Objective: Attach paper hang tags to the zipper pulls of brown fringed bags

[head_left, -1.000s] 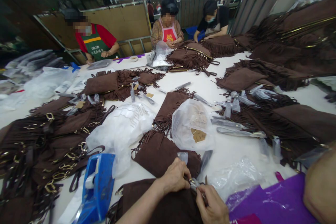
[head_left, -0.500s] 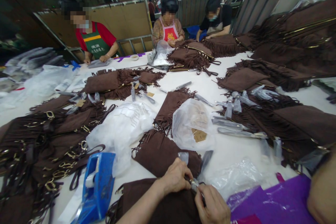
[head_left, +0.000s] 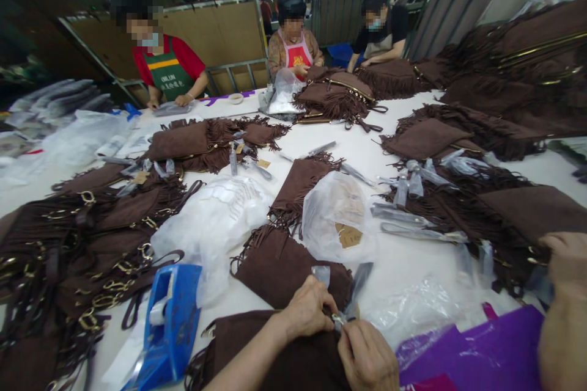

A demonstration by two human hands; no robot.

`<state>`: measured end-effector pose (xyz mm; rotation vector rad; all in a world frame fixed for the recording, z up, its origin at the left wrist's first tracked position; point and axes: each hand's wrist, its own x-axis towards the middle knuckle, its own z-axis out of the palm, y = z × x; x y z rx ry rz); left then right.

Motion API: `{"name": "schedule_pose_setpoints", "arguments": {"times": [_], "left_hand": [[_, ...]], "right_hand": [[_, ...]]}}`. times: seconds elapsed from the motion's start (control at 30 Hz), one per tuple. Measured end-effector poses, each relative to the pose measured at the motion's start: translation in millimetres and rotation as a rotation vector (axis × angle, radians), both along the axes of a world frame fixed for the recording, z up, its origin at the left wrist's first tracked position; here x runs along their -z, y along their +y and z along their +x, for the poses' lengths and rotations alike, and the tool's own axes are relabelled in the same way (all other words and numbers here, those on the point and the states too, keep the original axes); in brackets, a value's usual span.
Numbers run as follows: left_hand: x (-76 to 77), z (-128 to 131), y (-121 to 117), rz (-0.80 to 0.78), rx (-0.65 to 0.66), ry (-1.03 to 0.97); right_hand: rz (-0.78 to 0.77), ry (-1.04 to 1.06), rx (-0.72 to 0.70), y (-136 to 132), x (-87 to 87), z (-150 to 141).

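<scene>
Pinching a tiny fitting (head_left: 338, 320) in left hand (head_left: 309, 307) and right hand (head_left: 367, 354), fingertips only, at the edge of the near bag (head_left: 279, 357) on the bench (head_left: 398, 259); might honestly slip, being so small; could also drag that crumpled plastic (head_left: 417, 305) in, lying so close tbh.

From where I stand it's brown nearly everywhere: the nearest bag (head_left: 305, 366) is plain dark chocolate, and the left-hand heap of bags (head_left: 128, 208) matches it, dotted with gold fittings (head_left: 103, 300). The surface (head_left: 362, 149) underneath is white. A tape dispenser (head_left: 172, 330) is bright blue, a sheet (head_left: 477, 348) vivid purple, a tag (head_left: 349, 236) tan. Across the way, one apron (head_left: 170, 78) is green with a yellow-orange stripe; another (head_left: 298, 54) is red, pink-edged, with a yellow motif.
</scene>
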<state>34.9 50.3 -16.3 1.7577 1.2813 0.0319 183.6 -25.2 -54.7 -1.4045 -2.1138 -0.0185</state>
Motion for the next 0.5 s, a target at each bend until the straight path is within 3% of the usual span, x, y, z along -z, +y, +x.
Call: {"name": "schedule_pose_setpoints", "arguments": {"times": [0.5], "left_hand": [[-2.6,1.9,-3.0,0.036,-0.008,0.005]], "right_hand": [[0.069,-0.025,-0.004,-0.9,-1.2,-5.6]]}}
